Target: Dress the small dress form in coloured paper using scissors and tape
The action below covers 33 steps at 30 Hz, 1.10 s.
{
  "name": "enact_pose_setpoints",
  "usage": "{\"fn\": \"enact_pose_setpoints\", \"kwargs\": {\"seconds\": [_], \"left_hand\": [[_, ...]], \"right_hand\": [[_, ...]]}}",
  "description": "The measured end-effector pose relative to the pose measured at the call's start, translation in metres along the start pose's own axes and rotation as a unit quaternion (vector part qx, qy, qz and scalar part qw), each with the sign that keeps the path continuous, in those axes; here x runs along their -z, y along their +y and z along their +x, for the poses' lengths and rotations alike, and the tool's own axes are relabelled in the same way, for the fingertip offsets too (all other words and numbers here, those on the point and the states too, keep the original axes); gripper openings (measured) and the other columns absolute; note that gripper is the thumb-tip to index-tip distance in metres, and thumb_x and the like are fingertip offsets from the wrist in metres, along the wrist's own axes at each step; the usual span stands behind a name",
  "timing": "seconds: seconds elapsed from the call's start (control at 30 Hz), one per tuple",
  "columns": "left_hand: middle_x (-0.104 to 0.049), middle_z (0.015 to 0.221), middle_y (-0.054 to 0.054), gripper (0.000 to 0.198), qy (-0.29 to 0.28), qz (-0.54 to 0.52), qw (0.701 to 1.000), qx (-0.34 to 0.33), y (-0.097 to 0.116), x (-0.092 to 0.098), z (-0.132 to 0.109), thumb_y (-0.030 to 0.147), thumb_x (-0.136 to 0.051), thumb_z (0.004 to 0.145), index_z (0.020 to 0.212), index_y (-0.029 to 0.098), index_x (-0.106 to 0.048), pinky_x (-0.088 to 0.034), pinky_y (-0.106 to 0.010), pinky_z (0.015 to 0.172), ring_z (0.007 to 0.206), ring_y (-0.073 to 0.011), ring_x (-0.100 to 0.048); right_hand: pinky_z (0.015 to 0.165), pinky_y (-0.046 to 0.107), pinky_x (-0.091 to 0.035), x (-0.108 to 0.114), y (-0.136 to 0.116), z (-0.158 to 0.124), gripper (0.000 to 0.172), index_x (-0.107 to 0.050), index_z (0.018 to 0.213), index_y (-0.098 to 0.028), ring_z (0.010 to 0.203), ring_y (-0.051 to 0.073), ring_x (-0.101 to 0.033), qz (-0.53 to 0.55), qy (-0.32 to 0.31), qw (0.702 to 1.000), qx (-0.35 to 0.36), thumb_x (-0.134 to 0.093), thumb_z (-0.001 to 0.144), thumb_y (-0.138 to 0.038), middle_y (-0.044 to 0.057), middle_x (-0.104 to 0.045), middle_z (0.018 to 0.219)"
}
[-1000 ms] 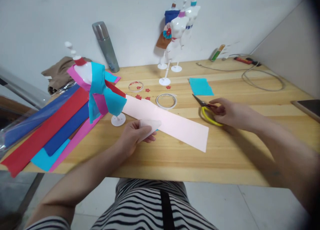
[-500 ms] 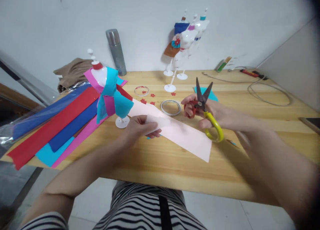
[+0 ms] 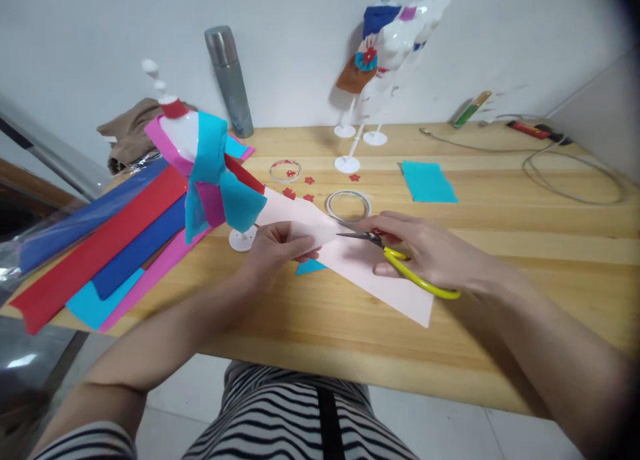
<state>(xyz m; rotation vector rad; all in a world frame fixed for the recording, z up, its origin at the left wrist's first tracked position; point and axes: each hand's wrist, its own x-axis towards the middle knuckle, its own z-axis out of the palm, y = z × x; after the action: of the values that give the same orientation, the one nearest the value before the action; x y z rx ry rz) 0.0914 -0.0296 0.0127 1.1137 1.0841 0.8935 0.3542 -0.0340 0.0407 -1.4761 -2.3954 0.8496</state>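
A long pale pink paper strip (image 3: 395, 283) lies slantwise across the wooden table (image 3: 500, 247). My left hand (image 3: 277, 247) pinches a small folded piece of pale pink paper (image 3: 320, 232) above the strip. My right hand (image 3: 425, 250) grips yellow-handled scissors (image 3: 400, 263), their blades pointing left at that piece, tips touching it. A small turquoise scrap (image 3: 309, 267) lies under my left hand. Just left of my left hand stands a small white mannequin (image 3: 200, 160) dressed in turquoise and pink paper.
Long sheets of blue, red, turquoise and pink paper (image 3: 100, 247) fan out at left. Two clear tape rings (image 3: 349, 205), small red flowers (image 3: 300, 188), a turquoise rectangle (image 3: 429, 181), a steel flask (image 3: 230, 80), dressed mini mannequins (image 3: 390, 47) and a cable (image 3: 570, 173) sit further back.
My right hand picked the scissors up off the table, raised them, then brought them down with the blades at the small pink piece held in my left hand.
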Motion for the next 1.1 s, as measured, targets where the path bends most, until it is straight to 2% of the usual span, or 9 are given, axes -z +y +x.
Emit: {"fn": "enact_pose_setpoints", "kwargs": {"seconds": [0.13, 0.43, 0.63, 0.9, 1.1], "left_hand": [[-0.076, 0.072, -0.003, 0.018, 0.011, 0.019, 1.0, -0.006, 0.002, -0.002, -0.003, 0.032, -0.083, 0.074, 0.071, 0.016, -0.075, -0.058, -0.027, 0.068, 0.07, -0.0155, -0.073], [-0.075, 0.069, -0.004, 0.017, 0.006, 0.027, 1.0, -0.007, 0.004, -0.002, -0.004, 0.032, -0.082, 0.073, 0.072, 0.016, -0.075, -0.057, -0.026, 0.067, 0.069, -0.0154, -0.072], [-0.075, 0.07, -0.003, 0.019, -0.005, 0.024, 1.0, -0.003, 0.004, -0.003, -0.004, 0.033, -0.084, 0.071, 0.071, 0.017, -0.074, -0.058, -0.027, 0.069, 0.069, -0.0156, -0.072], [-0.075, 0.069, -0.002, 0.015, -0.003, 0.011, 1.0, 0.001, 0.005, -0.004, -0.005, 0.029, -0.083, 0.072, 0.069, 0.018, -0.074, -0.057, -0.026, 0.067, 0.067, -0.0147, -0.072], [-0.076, 0.07, -0.003, 0.015, -0.004, 0.014, 1.0, 0.004, 0.004, -0.004, -0.006, 0.03, -0.083, 0.073, 0.07, 0.017, -0.075, -0.058, -0.026, 0.068, 0.067, -0.0145, -0.071]], "right_hand": [[0.07, 0.041, -0.046, -0.007, -0.005, 0.0, 0.07, -0.063, 0.136, -0.01, 0.08, 0.03, -0.061, -0.04, -0.014, 0.999, 0.019, -0.064, 0.083, -0.055, 0.019, -0.07, 0.102], [0.064, 0.033, -0.036, -0.011, -0.006, 0.002, 0.059, -0.068, 0.125, -0.01, 0.068, 0.025, -0.056, -0.076, 0.001, 0.996, 0.04, -0.067, 0.082, -0.052, 0.009, -0.064, 0.078], [0.061, 0.031, -0.031, -0.012, -0.006, 0.002, 0.042, -0.071, 0.106, -0.018, 0.06, 0.021, -0.051, -0.063, 0.017, 0.996, 0.061, -0.07, 0.081, -0.051, 0.004, -0.06, 0.067], [0.06, 0.031, -0.028, -0.013, -0.006, 0.003, 0.038, -0.069, 0.093, -0.017, 0.059, 0.019, -0.047, -0.057, 0.009, 0.997, 0.048, -0.068, 0.08, -0.053, 0.002, -0.055, 0.064], [0.059, 0.031, -0.027, -0.014, -0.004, 0.002, 0.042, -0.07, 0.093, -0.017, 0.058, 0.018, -0.045, -0.055, 0.006, 0.997, 0.047, -0.065, 0.081, -0.057, 0.001, -0.054, 0.064]]}}
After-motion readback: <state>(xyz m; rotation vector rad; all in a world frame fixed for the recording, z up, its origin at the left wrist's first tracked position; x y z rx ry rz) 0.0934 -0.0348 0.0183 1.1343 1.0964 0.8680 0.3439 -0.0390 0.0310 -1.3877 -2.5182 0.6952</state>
